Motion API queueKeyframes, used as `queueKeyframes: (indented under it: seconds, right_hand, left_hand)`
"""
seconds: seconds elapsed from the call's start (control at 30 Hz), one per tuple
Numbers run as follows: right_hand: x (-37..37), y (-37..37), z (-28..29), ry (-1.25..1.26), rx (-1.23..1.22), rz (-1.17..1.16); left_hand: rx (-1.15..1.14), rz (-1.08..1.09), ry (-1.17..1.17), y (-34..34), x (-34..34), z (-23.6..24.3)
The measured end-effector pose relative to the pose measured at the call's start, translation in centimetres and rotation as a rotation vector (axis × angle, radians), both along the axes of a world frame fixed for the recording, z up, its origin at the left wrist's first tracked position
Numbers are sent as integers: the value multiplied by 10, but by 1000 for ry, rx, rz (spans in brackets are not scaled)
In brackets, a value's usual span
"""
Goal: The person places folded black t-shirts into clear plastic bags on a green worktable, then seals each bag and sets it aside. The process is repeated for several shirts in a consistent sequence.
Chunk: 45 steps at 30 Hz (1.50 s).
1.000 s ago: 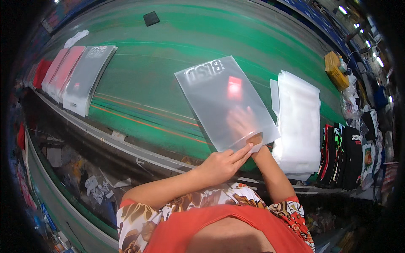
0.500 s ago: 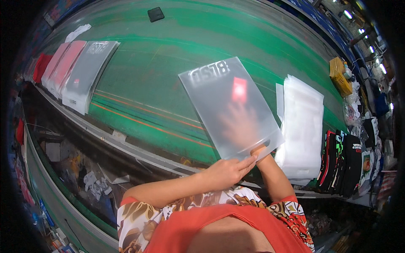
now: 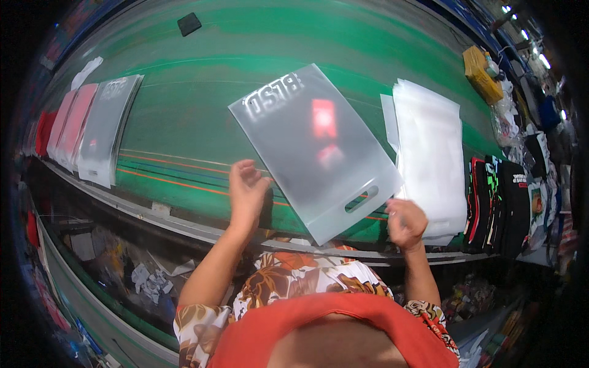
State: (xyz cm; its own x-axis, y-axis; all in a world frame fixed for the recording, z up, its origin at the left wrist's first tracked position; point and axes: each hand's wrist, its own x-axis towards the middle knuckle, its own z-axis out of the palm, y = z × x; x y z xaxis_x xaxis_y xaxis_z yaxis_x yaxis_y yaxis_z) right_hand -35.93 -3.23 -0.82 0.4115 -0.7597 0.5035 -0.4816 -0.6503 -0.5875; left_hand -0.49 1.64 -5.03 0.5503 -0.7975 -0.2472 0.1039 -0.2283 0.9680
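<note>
A frosted, translucent plastic bag with a cut-out handle lies tilted on the green surface in front of me. White lettering runs along its far end, and two blurry red patches show on or through it. Beside its left edge is my left hand, fingers bent and apart, with nothing in it. Close to the bag's near right corner, my right hand has loosely curled fingers and no visible hold on anything. Whether those fingertips touch the bag's edge is hard to make out.
Right of the bag lies a stack of white translucent bags, then folded dark garments. Filled bags overlap in a row at far left. A black flat square and a yellow box lie farther back. The surface's metal edge runs nearby.
My right hand has come out of the bag and moved right. My left hand has let go of the bag's handle end and moved left. A second red patch now shows in the bag.
</note>
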Motion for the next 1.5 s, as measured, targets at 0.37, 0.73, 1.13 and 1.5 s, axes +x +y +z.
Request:
queueKeyframes:
  seconds: [0.37,0.73,1.13,1.5]
  right_hand:
    - [46,-107,-9,197,517,-240]
    - [85,-110,-18,-104,818,-79]
    - [50,-136,-11,-200,1066,-56]
    - [61,-82,-36,-591,753,-352]
  left_hand:
    - [62,-183,54,-4,-49,4]
    - [31,-197,28,-17,-5,16]
    - [167,-267,156,-18,-8,24]
    - [153,-214,300,10,-29,11]
